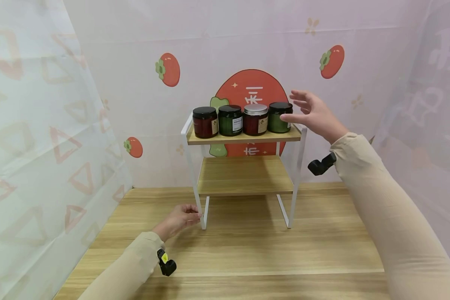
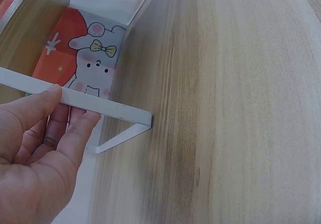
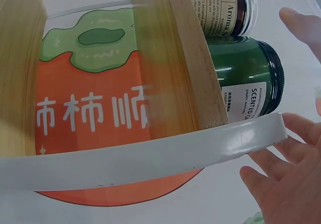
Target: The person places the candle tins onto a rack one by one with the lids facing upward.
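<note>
A two-tier wooden shelf (image 1: 243, 175) with a white metal frame stands on the table. My left hand (image 1: 177, 219) pinches its front left leg (image 2: 108, 106) low down, the thumb on one side and fingers on the other. On the top board, side by side, sit a dark red jar (image 1: 203, 125) with a black lid, a green jar (image 1: 227, 125), a red jar (image 1: 252, 125) with a silver lid, and a green scented candle jar (image 3: 246, 76) at the right end. Beside that last jar my right hand (image 1: 316, 116) spreads its fingers, holding nothing; whether it touches the jar is unclear.
The lower board (image 1: 245, 177) lies beneath the jars. Wooden table surface (image 1: 247, 258) extends in front of the shelf. A printed cloth backdrop (image 1: 240, 46) hangs behind, with more cloth along both sides.
</note>
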Demonstrator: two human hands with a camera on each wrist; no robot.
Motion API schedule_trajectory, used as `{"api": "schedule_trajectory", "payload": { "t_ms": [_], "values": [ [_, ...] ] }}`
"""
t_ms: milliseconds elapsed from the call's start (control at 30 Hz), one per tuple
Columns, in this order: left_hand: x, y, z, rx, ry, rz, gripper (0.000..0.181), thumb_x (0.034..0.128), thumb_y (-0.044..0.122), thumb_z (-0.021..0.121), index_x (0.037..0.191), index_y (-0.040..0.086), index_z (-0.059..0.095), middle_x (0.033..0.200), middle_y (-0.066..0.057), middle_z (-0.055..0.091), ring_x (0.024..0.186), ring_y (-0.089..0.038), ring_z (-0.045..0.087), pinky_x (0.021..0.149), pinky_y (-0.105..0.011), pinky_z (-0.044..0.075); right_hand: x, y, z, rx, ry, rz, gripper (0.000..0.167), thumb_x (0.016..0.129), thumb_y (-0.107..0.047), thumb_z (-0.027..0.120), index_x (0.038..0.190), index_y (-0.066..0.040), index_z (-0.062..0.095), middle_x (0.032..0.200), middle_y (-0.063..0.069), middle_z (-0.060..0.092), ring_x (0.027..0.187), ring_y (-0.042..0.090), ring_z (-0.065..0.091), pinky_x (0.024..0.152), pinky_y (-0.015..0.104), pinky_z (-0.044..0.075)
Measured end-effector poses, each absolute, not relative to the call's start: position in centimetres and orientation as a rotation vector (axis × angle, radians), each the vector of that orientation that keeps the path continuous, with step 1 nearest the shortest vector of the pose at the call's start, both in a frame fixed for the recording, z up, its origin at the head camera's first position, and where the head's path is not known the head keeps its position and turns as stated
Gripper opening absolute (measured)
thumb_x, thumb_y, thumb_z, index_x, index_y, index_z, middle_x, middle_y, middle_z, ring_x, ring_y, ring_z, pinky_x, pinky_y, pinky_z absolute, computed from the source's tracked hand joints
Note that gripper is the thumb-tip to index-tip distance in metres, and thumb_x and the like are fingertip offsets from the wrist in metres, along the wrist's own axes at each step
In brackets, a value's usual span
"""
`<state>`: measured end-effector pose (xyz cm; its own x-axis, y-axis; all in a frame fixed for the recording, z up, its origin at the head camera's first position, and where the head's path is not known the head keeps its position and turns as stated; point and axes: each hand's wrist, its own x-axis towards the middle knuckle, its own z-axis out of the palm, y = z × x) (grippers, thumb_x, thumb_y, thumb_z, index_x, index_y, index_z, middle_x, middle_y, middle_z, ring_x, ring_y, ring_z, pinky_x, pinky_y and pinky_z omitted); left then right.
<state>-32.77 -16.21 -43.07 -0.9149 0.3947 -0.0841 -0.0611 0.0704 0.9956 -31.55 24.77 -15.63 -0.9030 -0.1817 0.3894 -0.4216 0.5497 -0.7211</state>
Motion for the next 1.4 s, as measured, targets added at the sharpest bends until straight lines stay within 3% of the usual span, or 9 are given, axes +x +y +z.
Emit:
{"api": "schedule_trajectory", "payload": {
  "t_ms": [433, 767, 1033, 1100, 1300, 1400],
  "values": [
    [-32.8, -16.2, -42.9, 0.329, 2.014, 1.916, 0.016, 0.0925, -0.003, 0.059, 0.105, -0.009, 0.050, 0.097, -0.006, 0.058, 0.100, -0.020, 0.062, 0.088, -0.026, 0.056, -31.1, 25.6, -16.5, 0.536, -2.478, 1.263, 0.083, 0.087, -0.031, 0.072, 0.153, -0.016, 0.024, 0.156, 0.010, 0.030, 0.145, 0.026, 0.025, 0.121, 0.045, 0.020],
    [-32.7, -16.3, -42.8, 0.324, 2.019, 1.915, 0.017, 0.0927, -0.004, 0.058, 0.106, -0.010, 0.048, 0.096, -0.005, 0.057, 0.099, -0.019, 0.062, 0.087, -0.024, 0.056, -30.3, 26.2, -17.5, 0.511, -2.468, 1.270, 0.081, 0.087, -0.031, 0.073, 0.152, -0.020, 0.026, 0.157, 0.007, 0.030, 0.145, 0.029, 0.026, 0.118, 0.055, 0.021],
    [-32.8, -16.5, -42.9, 0.364, 2.082, 1.867, 0.018, 0.0926, -0.003, 0.058, 0.107, -0.010, 0.051, 0.098, -0.007, 0.060, 0.100, -0.021, 0.063, 0.087, -0.026, 0.056, -29.2, 27.1, -19.1, 0.500, -2.450, 1.260, 0.080, 0.086, -0.027, 0.074, 0.151, -0.019, 0.029, 0.156, 0.007, 0.032, 0.144, 0.028, 0.028, 0.117, 0.054, 0.025],
    [-32.7, -16.6, -42.9, 0.376, 2.110, 1.840, 0.019, 0.0919, -0.002, 0.059, 0.108, -0.010, 0.052, 0.099, -0.008, 0.061, 0.099, -0.021, 0.063, 0.087, -0.026, 0.056, -28.9, 27.4, -19.5, 0.513, -2.430, 1.258, 0.078, 0.086, -0.023, 0.074, 0.151, -0.017, 0.030, 0.155, 0.007, 0.034, 0.143, 0.028, 0.030, 0.118, 0.050, 0.026],
    [-32.6, -16.9, -42.0, 0.424, 2.213, 1.754, 0.026, 0.0908, -0.001, 0.061, 0.113, -0.012, 0.055, 0.105, -0.015, 0.064, 0.098, -0.020, 0.063, 0.088, -0.028, 0.056, -28.2, 28.3, -21.1, 0.540, -2.395, 1.200, 0.077, 0.085, -0.017, 0.075, 0.149, -0.015, 0.033, 0.153, 0.009, 0.037, 0.141, 0.026, 0.034, 0.111, 0.011, 0.030],
    [-32.8, -17.2, -41.8, 0.427, 2.243, 1.753, 0.027, 0.0912, -0.001, 0.060, 0.115, -0.012, 0.056, 0.107, -0.017, 0.066, 0.101, -0.022, 0.064, 0.089, -0.030, 0.056, -27.9, 28.6, -21.9, 0.524, -2.415, 1.182, 0.078, 0.085, -0.019, 0.076, 0.150, -0.015, 0.032, 0.153, 0.009, 0.036, 0.141, 0.026, 0.034, 0.110, 0.009, 0.030]
  ]
}}
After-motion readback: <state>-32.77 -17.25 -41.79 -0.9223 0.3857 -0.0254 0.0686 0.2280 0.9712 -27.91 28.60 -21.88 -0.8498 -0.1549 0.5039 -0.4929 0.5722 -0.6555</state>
